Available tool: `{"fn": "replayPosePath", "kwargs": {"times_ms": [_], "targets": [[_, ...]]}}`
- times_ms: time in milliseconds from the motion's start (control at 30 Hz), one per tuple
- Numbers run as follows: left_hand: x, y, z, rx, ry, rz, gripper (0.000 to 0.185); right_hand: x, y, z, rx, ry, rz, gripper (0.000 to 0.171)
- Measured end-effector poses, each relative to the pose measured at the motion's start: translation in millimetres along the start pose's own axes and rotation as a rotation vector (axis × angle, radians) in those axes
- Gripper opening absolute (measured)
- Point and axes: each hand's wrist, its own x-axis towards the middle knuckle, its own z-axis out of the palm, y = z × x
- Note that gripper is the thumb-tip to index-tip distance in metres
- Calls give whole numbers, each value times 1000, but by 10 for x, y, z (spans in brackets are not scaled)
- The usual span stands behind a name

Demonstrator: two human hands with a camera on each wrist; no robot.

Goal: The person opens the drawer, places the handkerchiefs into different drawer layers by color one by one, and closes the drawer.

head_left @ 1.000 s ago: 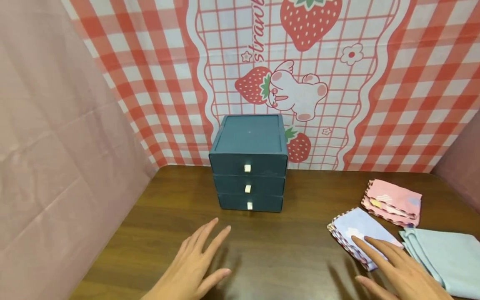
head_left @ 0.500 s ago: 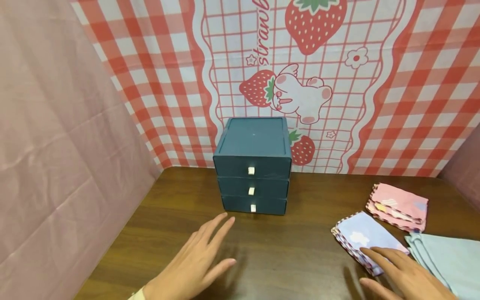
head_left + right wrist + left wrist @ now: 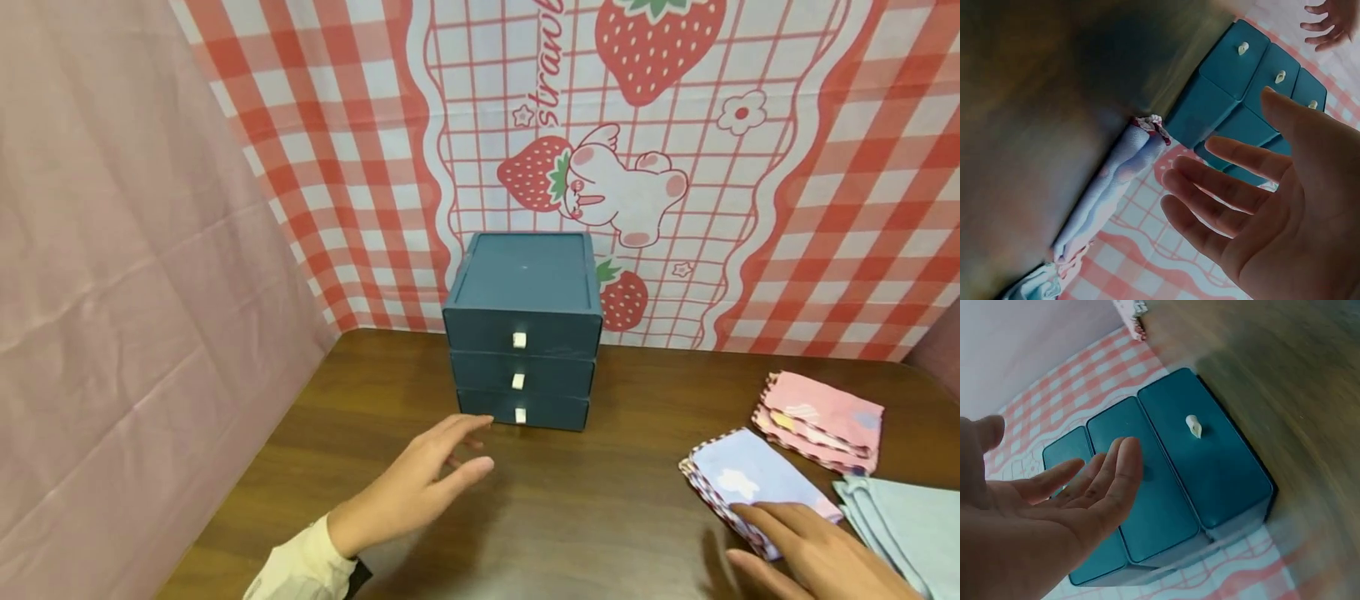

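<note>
With our left hand point(image 3: 412, 492) we are holding the fingers loosely bent and close to one another, the thumb standing apart from them. With our right hand point(image 3: 821, 554) we are spreading the slightly bent fingers over the near side of a lavender cloth point(image 3: 772, 479), which is lying folded at about eleven o'clock; whether they are touching it, we cannot tell. From this same hand, a folded pink cloth point(image 3: 828, 408) is lying at twelve o'clock and a folded mint cloth point(image 3: 915, 525) toward three o'clock, both just beside the lavender one. At one o'clock from the left hand, near its fingertips, a dark teal drawer unit point(image 3: 522, 317) is standing closed, its white handles point(image 3: 518, 381) facing us. All these are resting on a brown table point(image 3: 630, 467). Behind the unit, at twelve o'clock, a checked strawberry curtain point(image 3: 465, 167) is hanging.
</note>
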Motion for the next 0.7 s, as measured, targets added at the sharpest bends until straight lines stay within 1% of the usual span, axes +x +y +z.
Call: {"fn": "replayPosePath", "kwargs": {"times_ms": [67,133,200,300,333,367,433,500,600,667,700], "targets": [[72,-3,-29,-63,12,-22,42,23,-22,-10,11,-28,20,49],[142,-6,-48,-95,27,-29,40,52,-42,-29,24,-78,58,47],[215,-5,-61,-135,40,-30,38,82,-64,-39,39,-109,78,46],[329,19,-79,-206,60,-46,34,130,-86,-61,51,-137,78,43],[367,30,-84,-230,68,-54,34,148,-92,-63,54,-133,65,42],[404,38,-88,-251,79,-65,33,167,-102,-67,55,-130,59,42],[482,44,-89,-285,107,-83,33,213,-113,-83,63,-155,65,41],[564,43,-75,-320,131,-96,34,281,-122,-103,82,-213,87,41],[673,48,-36,-365,151,-118,36,430,-143,-146,104,-325,101,45],[738,68,-13,-387,158,-131,39,529,-173,-174,109,-361,90,47],[770,74,-1,-399,160,-139,40,576,-187,-187,110,-362,75,48]]}}
